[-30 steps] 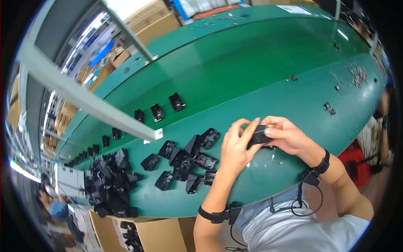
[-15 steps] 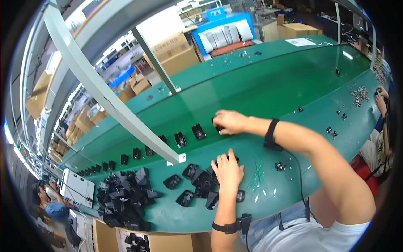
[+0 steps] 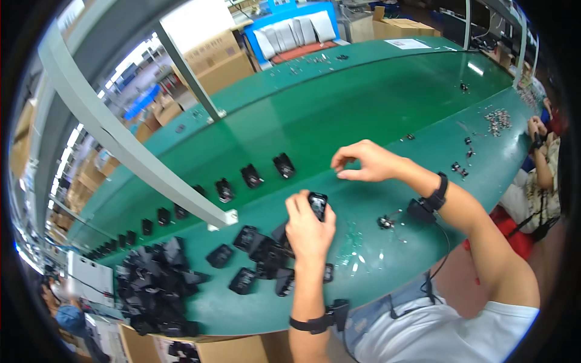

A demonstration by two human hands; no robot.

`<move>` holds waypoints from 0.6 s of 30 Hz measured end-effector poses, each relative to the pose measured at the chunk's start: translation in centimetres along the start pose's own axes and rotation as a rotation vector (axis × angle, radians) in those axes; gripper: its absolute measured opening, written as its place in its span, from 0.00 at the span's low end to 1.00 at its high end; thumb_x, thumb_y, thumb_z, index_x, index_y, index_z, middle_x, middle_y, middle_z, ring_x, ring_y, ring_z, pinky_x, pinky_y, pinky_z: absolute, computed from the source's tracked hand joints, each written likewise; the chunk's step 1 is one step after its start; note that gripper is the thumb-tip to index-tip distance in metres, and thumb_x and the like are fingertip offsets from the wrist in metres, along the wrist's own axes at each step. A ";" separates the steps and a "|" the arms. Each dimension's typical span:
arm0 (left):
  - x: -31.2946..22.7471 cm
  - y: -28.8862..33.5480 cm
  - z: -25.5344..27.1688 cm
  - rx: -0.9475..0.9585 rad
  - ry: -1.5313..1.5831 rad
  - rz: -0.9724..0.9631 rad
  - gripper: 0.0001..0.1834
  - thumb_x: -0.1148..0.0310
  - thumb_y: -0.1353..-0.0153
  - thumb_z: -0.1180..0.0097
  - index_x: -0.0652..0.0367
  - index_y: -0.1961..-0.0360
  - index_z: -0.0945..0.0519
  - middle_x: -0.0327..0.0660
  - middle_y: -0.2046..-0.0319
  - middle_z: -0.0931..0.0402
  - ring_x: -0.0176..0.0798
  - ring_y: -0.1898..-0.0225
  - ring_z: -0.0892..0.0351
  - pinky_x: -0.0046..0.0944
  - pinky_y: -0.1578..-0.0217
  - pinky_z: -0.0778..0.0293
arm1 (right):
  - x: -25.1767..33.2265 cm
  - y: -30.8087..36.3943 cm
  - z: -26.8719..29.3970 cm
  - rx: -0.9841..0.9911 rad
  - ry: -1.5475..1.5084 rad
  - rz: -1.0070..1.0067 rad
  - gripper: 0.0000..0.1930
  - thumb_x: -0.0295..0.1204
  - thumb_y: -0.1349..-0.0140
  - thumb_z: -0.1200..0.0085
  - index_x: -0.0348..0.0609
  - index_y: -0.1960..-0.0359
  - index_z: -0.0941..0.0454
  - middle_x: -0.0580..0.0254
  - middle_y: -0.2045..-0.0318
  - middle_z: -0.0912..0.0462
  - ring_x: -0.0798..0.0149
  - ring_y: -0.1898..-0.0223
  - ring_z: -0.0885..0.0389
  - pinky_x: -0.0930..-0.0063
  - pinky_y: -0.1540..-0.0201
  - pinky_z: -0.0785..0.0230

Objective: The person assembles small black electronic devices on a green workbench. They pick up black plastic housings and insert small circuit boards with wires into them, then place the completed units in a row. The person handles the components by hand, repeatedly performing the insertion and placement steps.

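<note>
My left hand [image 3: 310, 233] is closed round a small black plastic housing [image 3: 318, 206], lifted over the near green tabletop, its hollow side facing up. To its right and farther off, my right hand [image 3: 370, 162] hovers near the belt's edge. Its fingers are bent but apart from the thumb, and nothing shows between them. The nearest housing on the green belt, a black one [image 3: 283, 166], stands to the left of my right hand. Beside my left wrist lies a cluster of black housings [image 3: 264, 249], partly hidden by that hand.
A row of housings [image 3: 224, 190] runs leftward along the belt, behind a grey post [image 3: 145, 163]. A big heap of black parts [image 3: 154, 284] lies at left, above an open carton [image 3: 227, 351]. Small wired parts [image 3: 385, 222] and clear scraps [image 3: 357, 248] lie at right. Another person's hand [image 3: 536, 128] is at far right.
My right hand has let go of a black housing on the belt and drawn back to the right. My left hand has picked up a housing from the cluster. The view has shifted.
</note>
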State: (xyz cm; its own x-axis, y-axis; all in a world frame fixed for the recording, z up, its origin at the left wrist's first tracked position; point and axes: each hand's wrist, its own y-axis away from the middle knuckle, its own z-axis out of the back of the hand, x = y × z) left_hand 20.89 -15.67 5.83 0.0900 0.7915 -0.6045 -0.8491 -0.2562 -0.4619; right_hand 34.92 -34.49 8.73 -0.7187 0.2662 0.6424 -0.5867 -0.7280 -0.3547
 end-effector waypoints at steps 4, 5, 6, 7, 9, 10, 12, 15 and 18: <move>-1.5 0.5 -1.2 -0.017 0.187 -0.047 0.26 0.71 0.49 0.34 0.63 0.48 0.26 0.53 0.56 0.23 0.59 0.54 0.19 0.51 0.53 0.22 | 1.9 9.1 3.0 0.218 0.064 -0.304 0.18 0.40 0.46 0.29 0.39 0.61 0.18 0.64 0.75 0.14 0.67 0.71 0.13 0.72 0.67 0.22; -1.7 0.5 -1.2 0.017 0.197 -0.040 0.26 0.71 0.50 0.34 0.63 0.48 0.26 0.53 0.55 0.23 0.58 0.53 0.20 0.50 0.52 0.23 | 2.6 10.0 2.7 0.235 0.115 -0.311 0.20 0.43 0.47 0.29 0.40 0.62 0.18 0.65 0.76 0.14 0.67 0.73 0.13 0.73 0.70 0.23; -1.9 0.7 -1.3 0.051 0.207 -0.033 0.26 0.72 0.50 0.34 0.63 0.48 0.26 0.53 0.54 0.24 0.58 0.52 0.20 0.50 0.52 0.23 | 3.1 10.8 2.3 0.254 0.167 -0.317 0.22 0.47 0.48 0.28 0.41 0.63 0.18 0.66 0.77 0.14 0.67 0.76 0.14 0.73 0.72 0.24; -1.8 0.6 -1.3 0.056 0.209 -0.041 0.26 0.72 0.50 0.34 0.63 0.48 0.26 0.52 0.54 0.24 0.57 0.52 0.20 0.50 0.51 0.23 | 3.4 10.8 1.4 0.257 0.204 -0.343 0.24 0.50 0.49 0.29 0.42 0.65 0.19 0.67 0.77 0.15 0.65 0.74 0.14 0.71 0.72 0.25; -1.4 0.8 -1.8 0.065 0.214 -0.055 0.26 0.72 0.50 0.34 0.62 0.48 0.26 0.52 0.53 0.25 0.57 0.51 0.21 0.49 0.51 0.23 | 3.2 10.7 0.0 0.315 0.292 -0.321 0.22 0.49 0.49 0.29 0.44 0.65 0.18 0.69 0.79 0.16 0.60 0.73 0.15 0.65 0.71 0.26; -1.3 0.7 -1.8 0.067 0.228 -0.060 0.26 0.72 0.50 0.34 0.62 0.48 0.26 0.52 0.53 0.25 0.56 0.51 0.21 0.49 0.51 0.24 | 3.2 10.2 -0.5 0.350 0.287 -0.334 0.21 0.48 0.49 0.29 0.45 0.65 0.18 0.69 0.80 0.17 0.59 0.73 0.15 0.64 0.70 0.26; -1.3 0.6 -2.0 0.070 0.255 -0.069 0.26 0.72 0.50 0.34 0.62 0.48 0.25 0.51 0.53 0.25 0.56 0.51 0.21 0.48 0.51 0.24 | 3.1 9.5 -1.4 0.374 0.195 -0.291 0.19 0.46 0.48 0.30 0.44 0.65 0.18 0.66 0.77 0.17 0.59 0.74 0.16 0.64 0.69 0.25; -1.1 0.5 -2.4 0.083 0.280 -0.061 0.25 0.72 0.49 0.34 0.62 0.48 0.25 0.51 0.53 0.24 0.56 0.51 0.21 0.48 0.49 0.25 | 1.7 8.9 -1.9 0.213 0.033 -0.180 0.17 0.41 0.46 0.32 0.42 0.62 0.18 0.63 0.74 0.17 0.60 0.74 0.17 0.66 0.67 0.23; -1.0 0.4 -2.4 0.091 0.273 -0.056 0.25 0.72 0.49 0.34 0.62 0.48 0.25 0.51 0.53 0.24 0.55 0.52 0.21 0.47 0.49 0.25 | 1.5 8.8 -1.6 0.091 -0.204 -0.244 0.18 0.30 0.46 0.33 0.42 0.54 0.18 0.64 0.67 0.18 0.71 0.68 0.18 0.75 0.65 0.23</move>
State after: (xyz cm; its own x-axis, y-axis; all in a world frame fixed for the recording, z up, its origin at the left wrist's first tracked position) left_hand 21.67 -17.85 4.66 0.2645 0.6214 -0.7375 -0.8810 -0.1554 -0.4469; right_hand 28.05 -39.49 5.51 -0.4657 0.3143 0.8272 -0.6900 -0.7143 -0.1171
